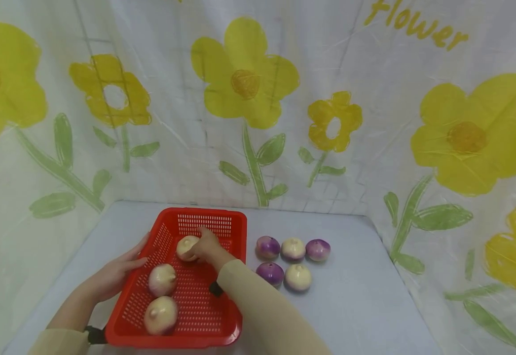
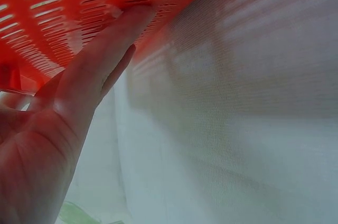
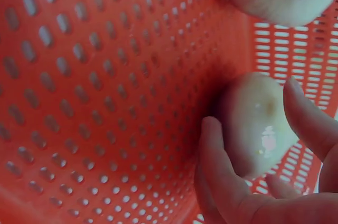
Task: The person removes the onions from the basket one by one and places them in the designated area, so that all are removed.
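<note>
A red perforated plastic basket (image 1: 173,340) holds three white-and-purple onions. My right hand (image 1: 209,246) reaches inside, its thumb and fingers spread around the farthest onion (image 1: 187,246). The right wrist view shows this onion (image 3: 256,129) resting against the basket, with my fingers (image 3: 219,155) at one side and the thumb on the other. Two more onions, one in the middle (image 1: 162,280) and one nearer (image 1: 161,315), lie along the basket's left side. Outside that wall is my left hand (image 1: 113,276). Its straight fingers (image 2: 100,55) touch the basket from below the rim.
Several onions stand in two rows right of the basket, among them a purple one (image 1: 270,273) and a white one (image 1: 298,277). All rest on a pale table (image 1: 351,305). A curtain (image 1: 169,88) with painted yellow flowers hangs behind and at both sides.
</note>
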The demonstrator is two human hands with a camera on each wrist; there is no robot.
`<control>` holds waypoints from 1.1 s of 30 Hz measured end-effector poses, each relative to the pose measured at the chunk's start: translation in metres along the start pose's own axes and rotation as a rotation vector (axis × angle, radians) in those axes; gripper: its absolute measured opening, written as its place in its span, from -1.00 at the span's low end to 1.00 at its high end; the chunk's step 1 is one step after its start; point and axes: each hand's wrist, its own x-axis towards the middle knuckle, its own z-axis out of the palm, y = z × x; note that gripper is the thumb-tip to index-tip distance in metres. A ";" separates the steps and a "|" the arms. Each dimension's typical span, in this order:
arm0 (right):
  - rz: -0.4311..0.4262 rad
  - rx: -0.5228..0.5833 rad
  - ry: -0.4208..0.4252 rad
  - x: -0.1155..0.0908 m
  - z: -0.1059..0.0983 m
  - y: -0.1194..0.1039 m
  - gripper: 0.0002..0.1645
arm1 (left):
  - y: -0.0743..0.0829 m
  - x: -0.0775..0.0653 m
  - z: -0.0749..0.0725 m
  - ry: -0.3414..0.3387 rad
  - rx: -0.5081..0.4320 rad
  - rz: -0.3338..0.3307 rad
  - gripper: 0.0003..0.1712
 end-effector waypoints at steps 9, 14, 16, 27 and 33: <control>-0.025 -0.133 0.037 0.001 -0.001 0.001 -0.20 | -0.001 0.005 0.001 0.013 -0.018 -0.015 -0.19; -0.056 -0.091 0.055 -0.005 -0.003 -0.002 -0.22 | -0.001 0.004 0.002 0.028 -0.022 -0.029 -0.19; -0.078 -0.077 0.055 -0.007 -0.005 -0.003 -0.24 | -0.001 0.003 0.002 0.028 -0.020 -0.032 -0.19; -0.149 -0.064 0.046 -0.028 -0.029 -0.011 -0.20 | 0.001 0.003 0.003 0.006 -0.003 -0.017 -0.19; -0.226 -0.036 0.013 -0.046 -0.045 -0.024 -0.23 | 0.003 0.000 0.004 0.021 -0.021 -0.028 -0.17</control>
